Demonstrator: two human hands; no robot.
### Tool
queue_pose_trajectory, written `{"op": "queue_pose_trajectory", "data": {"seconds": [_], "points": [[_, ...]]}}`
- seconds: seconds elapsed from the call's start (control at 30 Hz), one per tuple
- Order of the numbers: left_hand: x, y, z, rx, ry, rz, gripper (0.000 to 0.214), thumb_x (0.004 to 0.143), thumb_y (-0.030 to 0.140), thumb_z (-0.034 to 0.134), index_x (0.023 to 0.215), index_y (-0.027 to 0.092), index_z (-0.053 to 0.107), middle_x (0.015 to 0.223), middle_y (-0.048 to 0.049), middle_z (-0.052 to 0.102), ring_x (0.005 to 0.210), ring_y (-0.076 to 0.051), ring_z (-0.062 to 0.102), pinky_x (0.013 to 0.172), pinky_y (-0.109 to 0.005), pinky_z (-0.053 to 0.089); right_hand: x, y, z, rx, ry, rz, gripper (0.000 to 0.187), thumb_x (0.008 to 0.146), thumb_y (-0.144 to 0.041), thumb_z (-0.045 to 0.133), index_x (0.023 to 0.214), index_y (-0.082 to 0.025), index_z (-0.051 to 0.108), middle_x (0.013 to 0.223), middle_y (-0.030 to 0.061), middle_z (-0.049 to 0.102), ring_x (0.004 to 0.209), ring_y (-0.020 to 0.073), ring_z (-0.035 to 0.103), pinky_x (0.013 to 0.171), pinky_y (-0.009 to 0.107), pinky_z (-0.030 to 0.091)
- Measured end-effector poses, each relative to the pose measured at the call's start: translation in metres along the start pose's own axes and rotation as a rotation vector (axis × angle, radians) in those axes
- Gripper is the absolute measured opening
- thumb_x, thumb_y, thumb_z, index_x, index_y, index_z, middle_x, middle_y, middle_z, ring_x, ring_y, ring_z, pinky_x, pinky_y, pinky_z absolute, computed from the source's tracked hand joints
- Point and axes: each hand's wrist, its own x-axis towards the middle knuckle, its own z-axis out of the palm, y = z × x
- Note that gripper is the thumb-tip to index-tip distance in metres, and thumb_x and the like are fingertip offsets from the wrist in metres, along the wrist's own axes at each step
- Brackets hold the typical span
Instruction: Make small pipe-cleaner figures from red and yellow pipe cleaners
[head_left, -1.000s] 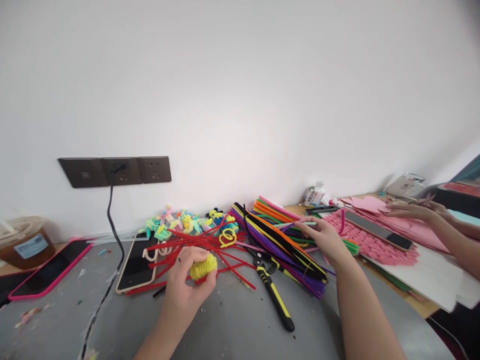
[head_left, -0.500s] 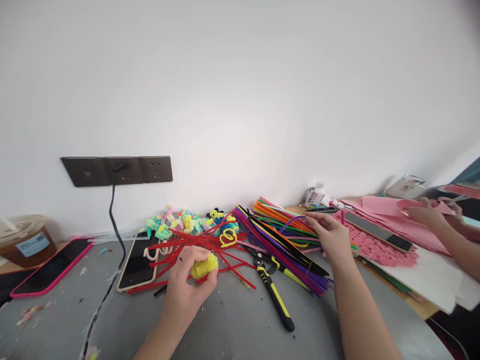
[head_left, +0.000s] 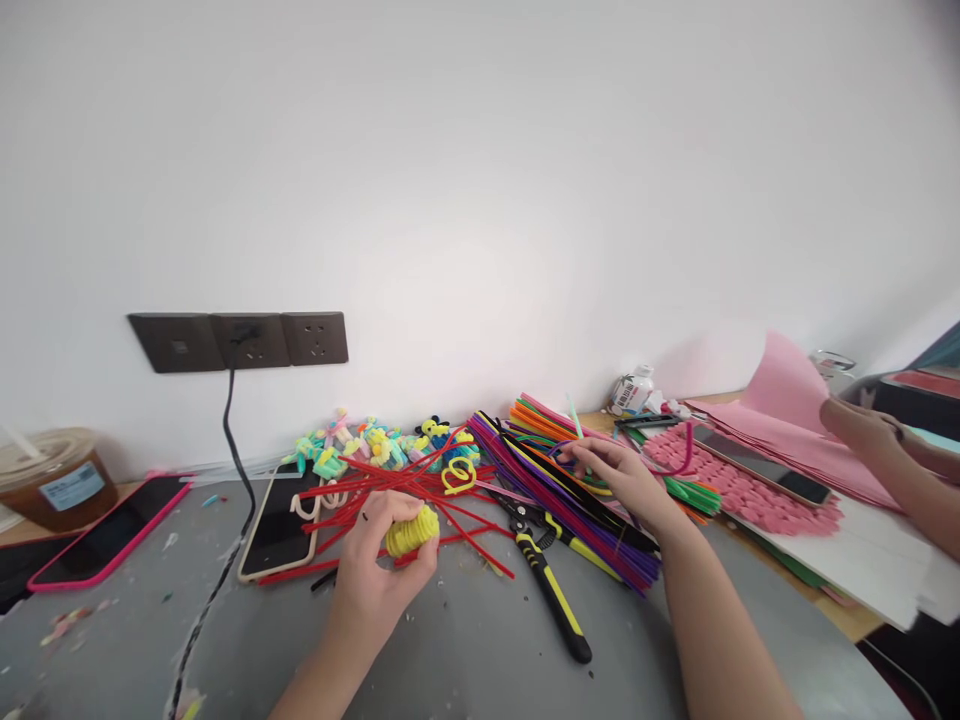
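Observation:
My left hand [head_left: 375,580] is closed around a coiled yellow pipe-cleaner ball [head_left: 411,531], held just above the grey table [head_left: 480,650]. My right hand [head_left: 622,478] reaches into the pile of multicoloured pipe cleaners [head_left: 559,475]; its fingers pinch among the purple and green stems, and a thin light-green stem [head_left: 574,415] sticks up beside them. Loose red pipe cleaners [head_left: 390,490] lie spread between my two hands.
Yellow-handled pliers [head_left: 551,590] lie between my forearms. A phone [head_left: 277,525] on a cable, a pink-cased phone [head_left: 105,545] and a lidded drink cup [head_left: 52,480] sit left. Small finished figures [head_left: 375,445] line the wall. Another person's hand [head_left: 862,425] lifts pink paper [head_left: 780,385] at right.
My right hand moved left from the pile's right edge into the purple stems. The other person raised a pink sheet. My left hand stayed with the yellow ball.

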Motion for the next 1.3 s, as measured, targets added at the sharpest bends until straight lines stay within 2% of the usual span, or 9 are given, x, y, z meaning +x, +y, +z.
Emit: {"op": "queue_pose_trajectory", "data": {"seconds": [0.13, 0.37, 0.43, 0.57, 0.73, 0.8, 0.87, 1.03, 1.3], "points": [[-0.001, -0.002, 0.000, 0.002, -0.005, -0.001, 0.014, 0.077, 0.015, 0.061, 0.085, 0.023, 0.052, 0.083, -0.0025, 0.065, 0.075, -0.017, 0.064, 0.065, -0.026, 0.052, 0.007, 0.015, -0.003, -0.134, 0.230, -0.036, 0.043, 0.085, -0.056, 0.053, 0.092, -0.017, 0.070, 0.085, 0.0099, 0.075, 0.070, 0.0223, 0.065, 0.071, 0.035, 0.052], [-0.003, -0.004, 0.001, 0.001, -0.020, -0.006, 0.016, 0.079, 0.014, 0.061, 0.087, 0.023, 0.051, 0.087, -0.0028, 0.065, 0.078, -0.016, 0.063, 0.068, -0.026, 0.052, 0.008, 0.025, -0.006, -0.254, 0.439, -0.038, 0.039, 0.089, -0.039, 0.047, 0.119, -0.016, 0.056, 0.074, 0.0067, 0.071, 0.065, 0.0233, 0.065, 0.063, 0.034, 0.048], [-0.002, -0.003, 0.001, 0.000, -0.018, -0.008, 0.015, 0.079, 0.014, 0.061, 0.087, 0.023, 0.052, 0.086, -0.0031, 0.065, 0.077, -0.016, 0.063, 0.067, -0.027, 0.052, 0.007, 0.023, -0.007, -0.315, 0.524, -0.038, 0.036, 0.087, -0.037, 0.048, 0.114, -0.016, 0.060, 0.076, 0.0080, 0.071, 0.066, 0.0237, 0.065, 0.063, 0.034, 0.048], [-0.001, -0.002, 0.001, -0.003, -0.007, -0.011, 0.013, 0.078, 0.015, 0.060, 0.085, 0.023, 0.052, 0.084, -0.0034, 0.065, 0.076, -0.017, 0.064, 0.065, -0.027, 0.052, 0.003, 0.010, -0.008, -0.328, 0.700, -0.057, 0.032, 0.086, -0.038, 0.052, 0.105, -0.017, 0.067, 0.095, 0.0124, 0.073, 0.086, 0.0271, 0.067, 0.079, 0.039, 0.051], [-0.001, -0.001, 0.000, -0.004, -0.002, 0.000, 0.014, 0.077, 0.015, 0.061, 0.085, 0.023, 0.053, 0.084, -0.0028, 0.065, 0.075, -0.017, 0.064, 0.064, -0.026, 0.052, -0.007, -0.008, -0.006, -0.250, 1.060, -0.314, 0.031, 0.094, -0.042, 0.051, 0.106, -0.020, 0.068, 0.107, 0.0128, 0.072, 0.103, 0.0288, 0.066, 0.094, 0.045, 0.049], [-0.001, 0.000, 0.000, -0.002, -0.006, 0.007, 0.015, 0.077, 0.014, 0.061, 0.085, 0.023, 0.053, 0.084, -0.0027, 0.065, 0.075, -0.017, 0.064, 0.064, -0.026, 0.052, -0.008, -0.013, -0.002, -0.228, 1.010, -0.382, 0.030, 0.096, -0.042, 0.047, 0.099, -0.020, 0.067, 0.101, 0.0129, 0.072, 0.101, 0.0288, 0.067, 0.092, 0.046, 0.050], [0.000, 0.000, 0.000, 0.002, -0.010, 0.012, 0.015, 0.077, 0.013, 0.060, 0.086, 0.023, 0.052, 0.083, -0.0026, 0.064, 0.074, -0.016, 0.063, 0.063, -0.026, 0.052, -0.007, -0.018, 0.006, -0.244, 0.821, -0.415, 0.026, 0.094, -0.040, 0.050, 0.090, -0.021, 0.068, 0.090, 0.0100, 0.073, 0.091, 0.0275, 0.068, 0.086, 0.043, 0.052], [-0.002, -0.004, -0.001, 0.022, -0.051, 0.036, 0.020, 0.078, 0.011, 0.061, 0.088, 0.023, 0.050, 0.085, -0.0026, 0.064, 0.075, -0.016, 0.063, 0.065, -0.026, 0.052, -0.005, -0.037, 0.027, -0.471, 0.000, -0.465, 0.025, 0.091, -0.024, 0.049, 0.093, -0.026, 0.074, 0.090, 0.0047, 0.077, 0.087, 0.0245, 0.070, 0.087, 0.042, 0.047], [-0.002, -0.001, 0.000, 0.004, -0.039, 0.018, 0.020, 0.077, 0.010, 0.060, 0.088, 0.023, 0.050, 0.085, -0.0025, 0.064, 0.076, -0.016, 0.063, 0.066, -0.026, 0.052, -0.015, -0.048, 0.048, -0.403, -0.210, -0.246, 0.035, 0.092, -0.020, 0.041, 0.106, -0.024, 0.073, 0.101, 0.0061, 0.077, 0.089, 0.0226, 0.071, 0.080, 0.033, 0.054]]}}
